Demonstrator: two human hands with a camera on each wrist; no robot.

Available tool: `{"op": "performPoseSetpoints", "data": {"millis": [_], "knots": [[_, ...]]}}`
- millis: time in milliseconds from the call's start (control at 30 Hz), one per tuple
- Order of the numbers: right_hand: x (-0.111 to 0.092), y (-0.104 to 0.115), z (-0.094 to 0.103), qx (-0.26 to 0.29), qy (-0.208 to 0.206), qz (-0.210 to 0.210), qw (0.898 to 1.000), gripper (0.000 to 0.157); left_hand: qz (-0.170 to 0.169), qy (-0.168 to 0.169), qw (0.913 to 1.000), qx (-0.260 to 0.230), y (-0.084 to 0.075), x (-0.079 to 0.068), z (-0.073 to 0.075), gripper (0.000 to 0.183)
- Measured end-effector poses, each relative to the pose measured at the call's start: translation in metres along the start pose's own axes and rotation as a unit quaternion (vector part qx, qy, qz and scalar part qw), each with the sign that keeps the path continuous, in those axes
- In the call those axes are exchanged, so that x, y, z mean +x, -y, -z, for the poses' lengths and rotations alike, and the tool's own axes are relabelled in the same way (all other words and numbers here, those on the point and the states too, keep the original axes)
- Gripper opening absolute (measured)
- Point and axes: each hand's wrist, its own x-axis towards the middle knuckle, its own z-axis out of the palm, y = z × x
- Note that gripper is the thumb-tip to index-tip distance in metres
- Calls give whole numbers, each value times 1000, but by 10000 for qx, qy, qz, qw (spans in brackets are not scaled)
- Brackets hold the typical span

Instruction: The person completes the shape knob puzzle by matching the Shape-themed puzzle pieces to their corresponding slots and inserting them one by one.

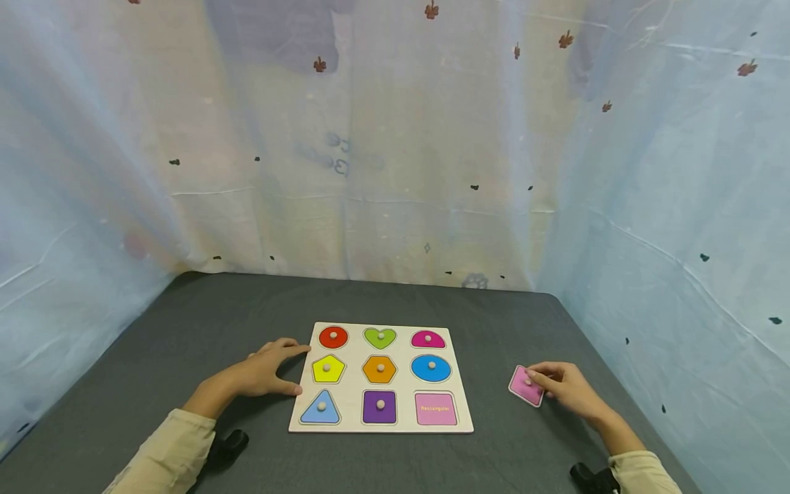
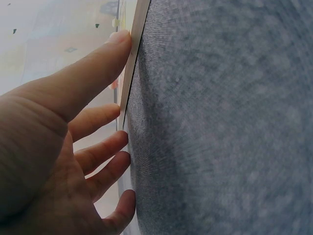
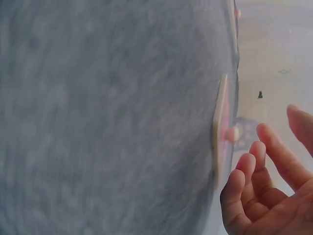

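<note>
A pale wooden shape puzzle board (image 1: 352, 394) lies flat on the table. My left hand (image 1: 267, 369) is at its left side, thumb and fingertips spread along the edge; in the left wrist view the thumb (image 2: 105, 61) touches the board's side. To the right of the board, a pink rectangle puzzle piece (image 1: 521, 390) with a small knob lies on the cloth. My right hand (image 1: 568, 390) reaches over this piece. In the right wrist view its fingers are bent and stand just beside the knob (image 3: 233, 133), thumb apart from them, pinching nothing.
Knobbed pieces fill most board slots, among them a red circle (image 1: 333, 337), an orange hexagon (image 1: 379, 370) and a purple square (image 1: 379, 407). The lower right slot (image 1: 435, 409) shows printed lettering. Dark grey cloth (image 1: 247, 309) covers the table; pale curtains (image 1: 395, 226) hang behind and beside it.
</note>
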Motion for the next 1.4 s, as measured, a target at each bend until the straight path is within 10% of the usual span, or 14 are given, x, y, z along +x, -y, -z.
{"op": "performPoseSetpoints", "data": {"millis": [667, 1400], "knots": [[12, -23, 8, -98, 396, 686, 9968, 24, 2, -5, 10000, -4, -1, -1, 0, 87], [13, -19, 5, -481, 139, 374, 9980, 20, 83, -17, 10000, -22, 0, 1, -1, 87]]}}
